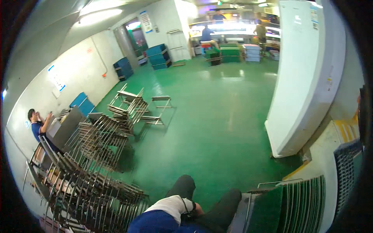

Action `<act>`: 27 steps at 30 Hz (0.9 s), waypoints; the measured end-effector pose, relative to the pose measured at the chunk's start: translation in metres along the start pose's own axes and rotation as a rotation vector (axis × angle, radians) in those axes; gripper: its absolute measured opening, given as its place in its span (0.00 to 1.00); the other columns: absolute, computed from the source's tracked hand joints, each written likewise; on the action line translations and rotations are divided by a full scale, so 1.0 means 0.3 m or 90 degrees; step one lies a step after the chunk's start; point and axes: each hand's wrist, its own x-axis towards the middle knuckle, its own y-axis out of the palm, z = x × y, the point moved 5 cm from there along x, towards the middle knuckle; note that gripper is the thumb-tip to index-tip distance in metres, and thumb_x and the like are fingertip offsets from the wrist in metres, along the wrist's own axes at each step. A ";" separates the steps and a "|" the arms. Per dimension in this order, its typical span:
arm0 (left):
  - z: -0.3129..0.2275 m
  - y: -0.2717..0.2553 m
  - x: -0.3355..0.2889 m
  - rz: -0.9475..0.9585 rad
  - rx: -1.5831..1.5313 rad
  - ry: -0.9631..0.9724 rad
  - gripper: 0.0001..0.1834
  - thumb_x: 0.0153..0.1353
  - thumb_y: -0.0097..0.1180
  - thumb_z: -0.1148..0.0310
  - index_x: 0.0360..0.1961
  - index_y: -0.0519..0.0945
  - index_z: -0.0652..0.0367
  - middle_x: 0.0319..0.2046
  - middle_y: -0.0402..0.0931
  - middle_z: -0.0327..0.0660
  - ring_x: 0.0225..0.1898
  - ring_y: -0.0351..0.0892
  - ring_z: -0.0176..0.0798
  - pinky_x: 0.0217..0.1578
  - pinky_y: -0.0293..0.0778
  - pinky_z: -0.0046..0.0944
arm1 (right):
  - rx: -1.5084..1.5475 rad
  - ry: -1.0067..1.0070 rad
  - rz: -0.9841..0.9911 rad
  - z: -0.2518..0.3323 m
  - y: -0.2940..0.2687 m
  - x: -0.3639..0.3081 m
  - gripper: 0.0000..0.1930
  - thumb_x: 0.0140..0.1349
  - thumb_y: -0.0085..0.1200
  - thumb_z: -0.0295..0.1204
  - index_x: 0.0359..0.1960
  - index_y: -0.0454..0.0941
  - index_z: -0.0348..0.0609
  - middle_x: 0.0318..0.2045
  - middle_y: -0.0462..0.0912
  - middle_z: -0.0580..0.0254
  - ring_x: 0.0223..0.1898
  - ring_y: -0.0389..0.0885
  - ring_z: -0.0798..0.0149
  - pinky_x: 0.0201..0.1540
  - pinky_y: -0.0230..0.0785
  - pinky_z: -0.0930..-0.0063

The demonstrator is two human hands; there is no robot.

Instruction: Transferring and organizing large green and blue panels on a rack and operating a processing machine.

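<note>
My left hand (199,210) shows at the lower edge, low between my thighs in dark trousers (223,209). A white sleeve (171,207) under a blue garment covers that arm, and a dark band (189,206) lies at its wrist. Most of the fingers are hidden, so I cannot make out whether they hold anything. My right hand is out of view. Close by on the right stands a row of upright green boards (301,206), beside a grey surface (241,209).
Stacked metal frames (101,143) crowd the left, with a person (39,126) behind them. A tall white cabinet (295,77) stands right. Blue crates (157,56) line the back; people sit at a lit bench (233,29). Green floor (206,116) spreads between.
</note>
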 end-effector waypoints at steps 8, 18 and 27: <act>-0.009 -0.015 0.117 0.235 0.045 0.009 0.22 0.58 0.54 0.57 0.54 0.74 0.46 0.48 0.77 0.38 0.45 0.78 0.42 0.44 0.73 0.44 | -0.016 0.092 -0.060 -0.198 0.176 0.049 0.28 0.61 0.48 0.49 0.55 0.70 0.40 0.50 0.73 0.41 0.53 0.72 0.46 0.55 0.63 0.58; -0.143 -0.141 0.177 0.372 -0.038 0.019 0.28 0.56 0.57 0.63 0.60 0.70 0.44 0.54 0.74 0.38 0.50 0.77 0.43 0.46 0.74 0.46 | -0.058 0.210 0.036 -0.073 0.136 -0.024 0.33 0.65 0.41 0.53 0.65 0.58 0.45 0.65 0.59 0.52 0.66 0.57 0.52 0.65 0.51 0.58; -0.376 -0.369 0.014 0.283 -0.023 0.201 0.20 0.59 0.52 0.58 0.53 0.76 0.49 0.48 0.77 0.40 0.46 0.78 0.41 0.45 0.73 0.44 | -0.050 0.216 -0.047 -0.188 0.190 0.017 0.33 0.64 0.45 0.51 0.64 0.59 0.41 0.64 0.60 0.49 0.66 0.56 0.51 0.66 0.49 0.58</act>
